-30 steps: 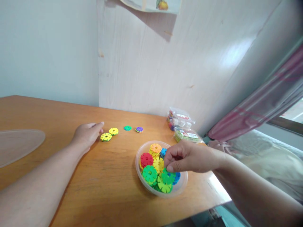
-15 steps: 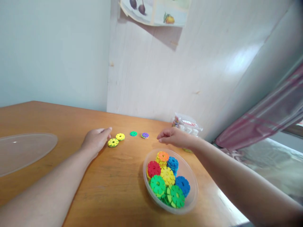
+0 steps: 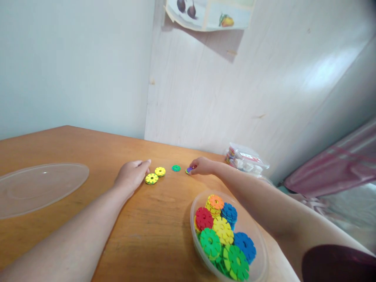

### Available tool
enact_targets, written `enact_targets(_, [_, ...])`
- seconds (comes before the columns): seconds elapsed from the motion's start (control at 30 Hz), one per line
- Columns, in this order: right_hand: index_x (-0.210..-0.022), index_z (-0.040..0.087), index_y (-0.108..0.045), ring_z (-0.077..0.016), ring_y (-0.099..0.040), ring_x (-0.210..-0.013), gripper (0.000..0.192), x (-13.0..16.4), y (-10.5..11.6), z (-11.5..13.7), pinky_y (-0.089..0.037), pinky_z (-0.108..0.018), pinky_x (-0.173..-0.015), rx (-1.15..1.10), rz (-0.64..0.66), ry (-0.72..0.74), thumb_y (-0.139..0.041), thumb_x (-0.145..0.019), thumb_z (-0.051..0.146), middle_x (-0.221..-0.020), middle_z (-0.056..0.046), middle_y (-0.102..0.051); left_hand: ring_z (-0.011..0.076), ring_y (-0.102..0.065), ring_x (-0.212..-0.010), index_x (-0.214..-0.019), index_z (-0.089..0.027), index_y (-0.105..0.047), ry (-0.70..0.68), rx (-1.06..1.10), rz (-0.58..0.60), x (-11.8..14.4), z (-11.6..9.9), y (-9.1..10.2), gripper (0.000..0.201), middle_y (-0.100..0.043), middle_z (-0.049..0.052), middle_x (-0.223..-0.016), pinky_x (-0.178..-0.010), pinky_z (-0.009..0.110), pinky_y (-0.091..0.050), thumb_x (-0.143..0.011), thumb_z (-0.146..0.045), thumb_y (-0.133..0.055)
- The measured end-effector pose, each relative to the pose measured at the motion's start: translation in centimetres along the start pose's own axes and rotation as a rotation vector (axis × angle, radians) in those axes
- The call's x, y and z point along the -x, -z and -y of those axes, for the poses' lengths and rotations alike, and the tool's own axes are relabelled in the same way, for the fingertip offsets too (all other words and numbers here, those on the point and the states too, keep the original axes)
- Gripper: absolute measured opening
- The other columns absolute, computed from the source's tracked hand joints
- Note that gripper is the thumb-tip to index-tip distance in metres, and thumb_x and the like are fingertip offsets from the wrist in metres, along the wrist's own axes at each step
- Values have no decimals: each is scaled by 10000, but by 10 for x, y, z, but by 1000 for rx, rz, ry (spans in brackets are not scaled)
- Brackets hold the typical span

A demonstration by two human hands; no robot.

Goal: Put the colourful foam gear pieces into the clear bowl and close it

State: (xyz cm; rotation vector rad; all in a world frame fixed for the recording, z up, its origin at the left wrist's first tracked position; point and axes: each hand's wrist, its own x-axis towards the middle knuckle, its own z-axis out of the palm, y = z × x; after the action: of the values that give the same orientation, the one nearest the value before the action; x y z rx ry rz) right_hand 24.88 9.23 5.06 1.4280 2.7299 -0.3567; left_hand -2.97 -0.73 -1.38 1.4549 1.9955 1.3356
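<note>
Here, at the middle of the frame, my right hand (image 3: 202, 166) is stretched out over the wooden bench (image 3: 88, 145), its fingertips pinched on the purple disc (image 3: 188, 170), which lies flat on the wood and shows only as a sliver past my fingers; so that grip is closed on the disc. My left hand (image 3: 132, 175) rests palm down just left of centre, fingers loosely extended and grasping nothing, the fingertips just beside the nearer yellow disc (image 3: 151, 179); whether they touch it I cannot tell. A second yellow disc (image 3: 160, 171) lies just beside the first, up and to the right, and a small green disc (image 3: 176, 168) sits between that one and the purple disc, the four pieces forming a loose row across the centre. In the lower right of the frame a clear plastic bowl (image 3: 258, 250) holds a heap of toothed discs (image 3: 223, 231) in orange, red, yellow, blue and green. At the left edge a clear plastic lid (image 3: 38, 188) lies flat on the bench. Behind my right forearm, at the right of centre against the wall, stands a clear plastic box (image 3: 246, 158) with small coloured things inside.
</note>
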Motion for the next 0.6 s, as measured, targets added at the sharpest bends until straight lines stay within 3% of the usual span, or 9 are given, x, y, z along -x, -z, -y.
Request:
enact_targets(0.13, [-1047, 140, -758, -208, -659, -853, 345, 7, 5, 4, -460, -260, -689, -3, 2, -7, -700, -788, 360, -1044, -101, -751, 188, -540, -529, -602, -212, -622, -6, -12, -15, 0, 0, 0, 482, -586, 6, -523, -513, 286, -323, -799, -626, -473])
enact_targets(0.27, [-1083, 109, -727, -199, -646, -847, 373, 33, 18, 13, -459, -259, -681, -77, -70, -16, -690, -792, 339, -1014, -106, -739, 188, -545, -541, -604, -207, -620, -4, 4, -20, 0, -1, 0, 471, -589, 8, -529, -515, 284, -328, -789, -620, -489])
enact_targets(0.6, [-1130, 201, -683, -181, -611, -895, 374, 175, 41, 69, -470, -278, -747, -182, -3, 217, -700, -797, 369, -1037, -59, -688, 184, -547, -531, -603, -203, -625, 14, 31, -8, 1, -5, 2, 452, -616, 19, -554, -509, 290, -341, -772, -609, -520])
